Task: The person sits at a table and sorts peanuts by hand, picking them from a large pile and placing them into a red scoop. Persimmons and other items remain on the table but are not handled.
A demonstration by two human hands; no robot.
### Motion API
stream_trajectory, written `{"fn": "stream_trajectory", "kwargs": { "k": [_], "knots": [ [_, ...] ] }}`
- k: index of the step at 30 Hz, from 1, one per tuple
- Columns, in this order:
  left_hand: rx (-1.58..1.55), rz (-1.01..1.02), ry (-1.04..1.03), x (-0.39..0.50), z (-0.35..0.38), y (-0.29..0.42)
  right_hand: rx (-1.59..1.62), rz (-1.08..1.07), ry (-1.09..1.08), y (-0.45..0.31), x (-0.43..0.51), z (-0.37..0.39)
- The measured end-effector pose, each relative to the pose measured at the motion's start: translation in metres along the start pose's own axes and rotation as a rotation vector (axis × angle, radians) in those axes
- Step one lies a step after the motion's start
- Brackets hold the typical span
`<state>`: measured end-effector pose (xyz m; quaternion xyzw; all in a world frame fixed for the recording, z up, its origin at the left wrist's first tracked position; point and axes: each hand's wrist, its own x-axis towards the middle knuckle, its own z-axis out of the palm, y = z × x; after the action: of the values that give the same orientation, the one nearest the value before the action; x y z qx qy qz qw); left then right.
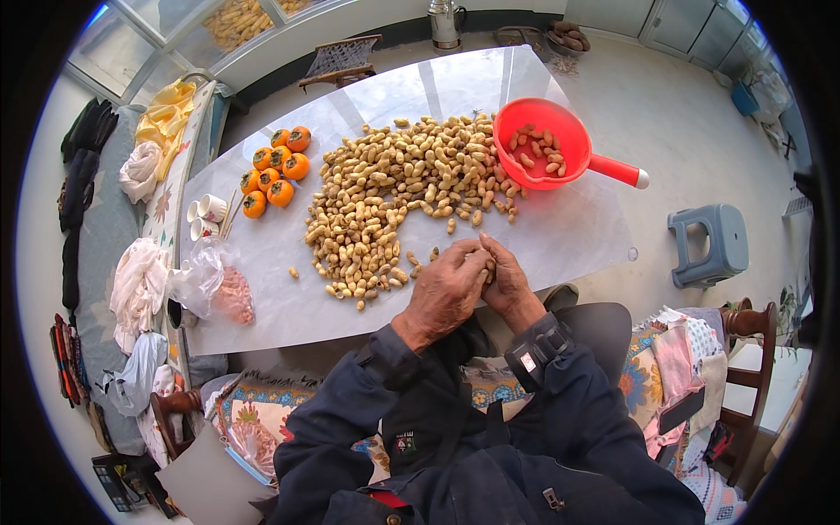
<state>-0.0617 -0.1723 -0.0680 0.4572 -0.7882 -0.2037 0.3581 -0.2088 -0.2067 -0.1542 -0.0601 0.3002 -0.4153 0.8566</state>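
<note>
My left hand (444, 292) and my right hand (507, 282) meet at the front edge of the table. Both close around unshelled peanuts (489, 268), which show only partly between the fingers; how many are there is hidden. Beyond the hands spreads a large heap of unshelled peanuts (394, 177) on the table. A few loose peanuts (413, 259) lie just left of my left hand. At the heap's right side stands a red plastic ladle (577, 141), its handle pointing right, with several peanuts (541, 146) in its bowl.
Several persimmons (279, 159) sit left of the heap on the clear-covered table (577, 243). Nearby are white cups (211, 207) and a plastic bag of shelled peanuts (231, 295). A grey-blue plastic stool (712, 244) stands right; a phone (681, 411) lies on the seat beside me.
</note>
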Motion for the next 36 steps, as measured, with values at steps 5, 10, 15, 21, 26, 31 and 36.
{"fn": "stream_trajectory", "kwargs": {
  "k": [5, 10, 15, 21, 26, 31, 36],
  "knots": [
    [0.008, -0.224, 0.14, -0.036, -0.018, -0.026, -0.122, 0.052, 0.048, -0.012, -0.014, 0.008],
    [0.098, -0.301, 0.39, -0.096, -0.042, -0.063, -0.271, -0.098, 0.095, -0.054, -0.033, 0.033],
    [0.112, -0.522, 0.664, -0.149, -0.059, -0.092, -0.479, -0.523, 0.088, -0.151, -0.015, 0.064],
    [-0.104, -0.75, 0.86, -0.172, -0.054, -0.122, -0.614, -0.52, 0.372, -0.23, 0.024, 0.067],
    [-0.143, -0.692, 0.886, -0.177, -0.049, -0.13, -1.172, -0.632, 0.519, -0.235, 0.035, 0.05],
    [-0.187, -0.734, 0.91, -0.179, -0.058, -0.125, -1.355, -0.801, 0.449, -0.203, 0.013, 0.06],
    [-0.022, -0.657, 0.768, -0.172, -0.067, -0.121, -1.308, -0.573, 0.119, -0.087, -0.021, 0.046]
  ]
}}
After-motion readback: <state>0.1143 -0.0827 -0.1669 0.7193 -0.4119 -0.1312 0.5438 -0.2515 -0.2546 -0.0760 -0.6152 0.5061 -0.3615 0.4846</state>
